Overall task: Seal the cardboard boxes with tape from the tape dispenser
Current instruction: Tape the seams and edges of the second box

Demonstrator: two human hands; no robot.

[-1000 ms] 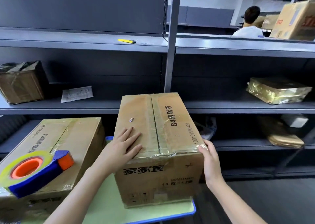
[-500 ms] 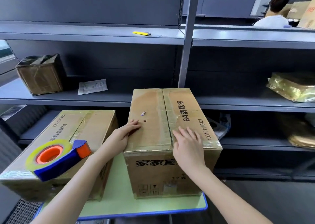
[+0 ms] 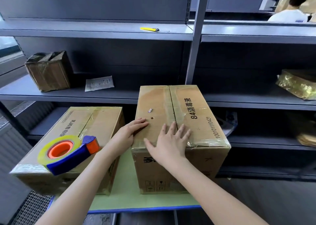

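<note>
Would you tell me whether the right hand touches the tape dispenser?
Apart: head view shows the right hand on the right box, the tape dispenser on the left box.

The tape dispenser (image 3: 68, 158) at lower left has a deep blue body, an orange core and an orange tab, and its roll of tape (image 3: 75, 140) is a glossy pale yellow. The centre cardboard box (image 3: 201, 122) is tan with black printed characters and digits (its seam tape is clear and shiny). The left cardboard box (image 3: 102, 120) is the same tan with black print. The tabletop (image 3: 136, 202) is pale green edged in blue. The shelving (image 3: 102, 33) is slate grey, the utility knife (image 3: 149, 29) at upper centre is yellow, and the parcel (image 3: 297, 84) at right is crinkled gold.
</note>
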